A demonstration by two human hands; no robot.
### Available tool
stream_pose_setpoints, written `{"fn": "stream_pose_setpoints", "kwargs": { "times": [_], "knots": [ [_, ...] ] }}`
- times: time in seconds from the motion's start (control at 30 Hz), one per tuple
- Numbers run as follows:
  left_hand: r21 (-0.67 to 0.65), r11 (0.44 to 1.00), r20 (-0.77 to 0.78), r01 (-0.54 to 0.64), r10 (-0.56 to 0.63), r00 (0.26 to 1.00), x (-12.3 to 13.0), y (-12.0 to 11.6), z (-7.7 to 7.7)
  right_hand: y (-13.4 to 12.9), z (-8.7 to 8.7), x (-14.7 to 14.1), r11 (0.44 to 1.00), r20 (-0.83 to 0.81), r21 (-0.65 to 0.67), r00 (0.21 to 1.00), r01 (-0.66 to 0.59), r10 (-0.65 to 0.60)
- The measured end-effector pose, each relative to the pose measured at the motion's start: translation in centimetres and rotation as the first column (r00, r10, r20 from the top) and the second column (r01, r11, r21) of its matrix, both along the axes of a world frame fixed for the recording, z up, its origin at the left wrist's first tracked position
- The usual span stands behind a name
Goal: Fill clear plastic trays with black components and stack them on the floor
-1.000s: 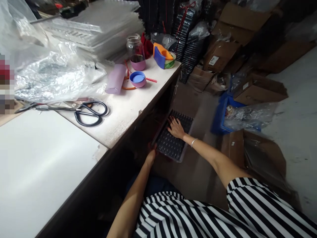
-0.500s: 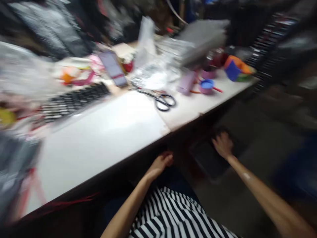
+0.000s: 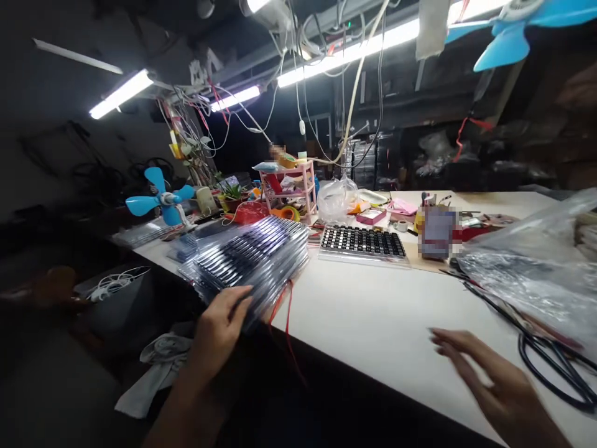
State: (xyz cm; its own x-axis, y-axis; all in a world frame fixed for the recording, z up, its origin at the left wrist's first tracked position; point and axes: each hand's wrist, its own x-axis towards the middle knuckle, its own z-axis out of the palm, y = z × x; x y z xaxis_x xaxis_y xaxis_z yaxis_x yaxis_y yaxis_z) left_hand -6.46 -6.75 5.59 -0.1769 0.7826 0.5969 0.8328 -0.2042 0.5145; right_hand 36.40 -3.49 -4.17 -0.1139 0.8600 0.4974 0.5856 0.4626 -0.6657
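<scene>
My left hand [image 3: 219, 330] is at the near corner of a stack of clear and black plastic trays [image 3: 254, 249], its thumb and fingers closed against the stack's edge. The stack lies at a slant by the table's front edge, with a red ribbon [image 3: 288, 305] hanging beside it. Over the white tabletop [image 3: 364, 305], my right hand [image 3: 489, 373] is open with the fingers stretched out and holds nothing. Black-handled scissors [image 3: 555, 367] lie to the right of it. Behind, a tray of small black parts [image 3: 364, 241] sits on the table.
A pixelated phone-like object [image 3: 437, 233] stands at the back, beside a large clear plastic bag [image 3: 536, 267]. A pink shelf [image 3: 289, 186] and a blue fan [image 3: 163, 198] are farther left. Cables and lamps hang overhead. A grey cloth [image 3: 163, 367] is below the table edge.
My view has swung left and up. My left hand has gone from my lap to the stack of trays. My right hand has come up from below the table to above its top.
</scene>
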Motion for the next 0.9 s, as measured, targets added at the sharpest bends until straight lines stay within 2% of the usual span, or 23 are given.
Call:
{"fn": "stream_pose_setpoints", "kwargs": {
  "times": [0.1,0.17,0.23,0.27,0.33,0.4,0.47,0.57,0.63,0.7,0.77,0.8,0.9],
  "knots": [
    [0.117,0.988,-0.104,-0.099,0.111,0.988,-5.1,0.7,0.9,4.4,3.9,-8.7,0.948,0.142,0.059,0.943,-0.312,0.302],
    [0.179,0.972,-0.142,-0.151,0.177,0.974,-8.0,1.4,1.2,7.6,5.5,-13.7,0.913,0.227,0.052,0.896,-0.404,0.383],
    [0.209,0.957,-0.15,-0.203,0.236,0.96,-10.1,2.0,1.4,10.6,6.1,-18.1,0.891,0.232,0.01,0.867,-0.454,0.44],
    [0.199,0.953,-0.14,-0.23,0.26,0.956,-10.8,2.3,1.4,12.1,6.3,-20.0,0.89,0.196,-0.025,0.871,-0.455,0.45],
    [0.14,0.954,-0.096,-0.265,0.279,0.955,-11.3,2.6,1.2,15.3,6.5,-23.7,0.918,0.159,-0.029,0.905,-0.394,0.394],
    [0.026,0.964,-0.039,-0.264,0.265,0.964,-10.8,2.5,0.7,18.7,7.1,-26.8,0.964,0.109,-0.013,0.958,-0.266,0.266],
    [-0.1,0.965,0.016,-0.244,0.247,0.969,-10.0,2.4,-0.1,21.9,8.1,-29.2,0.987,0.06,-0.031,0.985,-0.159,0.161],
    [-0.215,0.955,0.08,-0.202,0.223,0.971,-9.5,2.2,-1.2,25.2,9.6,-30.9,0.988,0.018,-0.098,0.992,-0.12,0.122],
    [-0.223,0.951,0.134,-0.213,0.246,0.96,-10.2,2.2,-1.7,25.9,10.0,-30.9,0.983,-0.01,-0.142,0.993,-0.116,0.116],
    [-0.2,0.936,0.236,-0.289,0.332,0.913,-11.4,2.3,-1.8,25.6,9.9,-30.4,0.975,-0.054,-0.194,0.993,-0.11,0.101],
    [-0.182,0.928,0.465,-0.324,0.372,0.804,-12.6,2.3,-1.5,24.7,9.4,-29.8,0.954,-0.112,-0.267,0.988,-0.137,0.111],
    [-0.187,0.939,0.596,-0.288,0.341,0.727,-13.0,2.2,-1.2,24.1,9.1,-29.5,0.935,-0.149,-0.311,0.98,-0.171,0.13],
    [-0.176,0.982,0.867,-0.068,0.187,0.462,-13.3,1.4,0.0,21.8,8.5,-28.3,0.838,-0.294,-0.432,0.93,-0.334,0.219]
  ]
}}
